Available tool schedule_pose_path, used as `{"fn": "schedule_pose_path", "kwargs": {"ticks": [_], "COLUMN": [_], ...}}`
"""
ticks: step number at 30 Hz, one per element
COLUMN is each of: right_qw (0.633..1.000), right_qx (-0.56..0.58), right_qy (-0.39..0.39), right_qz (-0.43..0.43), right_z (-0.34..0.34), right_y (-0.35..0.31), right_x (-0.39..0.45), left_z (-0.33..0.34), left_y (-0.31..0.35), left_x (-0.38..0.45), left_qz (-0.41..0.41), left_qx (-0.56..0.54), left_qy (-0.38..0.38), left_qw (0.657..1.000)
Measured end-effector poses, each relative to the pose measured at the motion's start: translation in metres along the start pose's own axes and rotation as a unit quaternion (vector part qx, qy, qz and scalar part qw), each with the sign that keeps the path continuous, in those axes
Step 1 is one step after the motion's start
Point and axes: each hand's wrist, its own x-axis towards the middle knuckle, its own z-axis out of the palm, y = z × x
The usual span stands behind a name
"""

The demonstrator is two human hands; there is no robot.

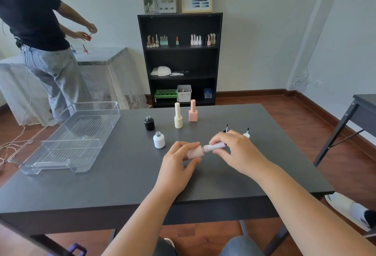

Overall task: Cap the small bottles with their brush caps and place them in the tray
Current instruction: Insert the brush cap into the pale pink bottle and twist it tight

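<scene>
A dark grey table (122, 184) fills the middle of the view, with a black shelf unit (180, 58) against the wall behind it and a second person (38, 42) standing at a covered side table to the left. On the table's left part lies a clear plastic tray (67, 139) with a ribbed floor. Above the table's centre the left hand (179, 166) grips a pale pink bottle (195, 152), tipped on its side, between thumb and curled fingers. The right hand (236, 150) pinches the ribbed pink cap (215, 146), which sits at the bottle's neck; whether it is fully screwed down cannot be told. Behind the hands stand a capped cream bottle (178, 118) and a capped peach bottle (192, 111), side by side. To their left are an open black bottle (149, 124) and, nearer, an open white bottle (159, 140). Two brush caps stand brush-up just behind the right hand: a black cap (226, 129), mostly hidden, and a white cap (246, 133).
</scene>
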Motion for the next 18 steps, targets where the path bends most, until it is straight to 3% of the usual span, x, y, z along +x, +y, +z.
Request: {"fn": "schedule_pose_path", "kwargs": {"ticks": [8,13,18], "right_qw": [0.995,0.993,0.998], "right_qx": [-0.003,0.010,0.015], "right_qy": [0.057,0.087,0.038], "right_qz": [-0.079,-0.084,-0.048], "right_z": [0.0011,-0.0007,0.0015], "right_y": [0.0028,0.0077,0.0084], "right_x": [-0.0025,-0.0060,-0.0048], "left_z": [-0.0013,-0.0005,-0.0033], "left_y": [0.0012,0.0046,0.0035], "left_x": [0.0002,0.0014,0.0011], "left_qz": [-0.007,-0.012,0.001], "left_qx": [-0.031,-0.055,-0.053], "left_qy": [-0.011,-0.037,-0.022], "left_qw": [0.999,0.998,0.998]}}
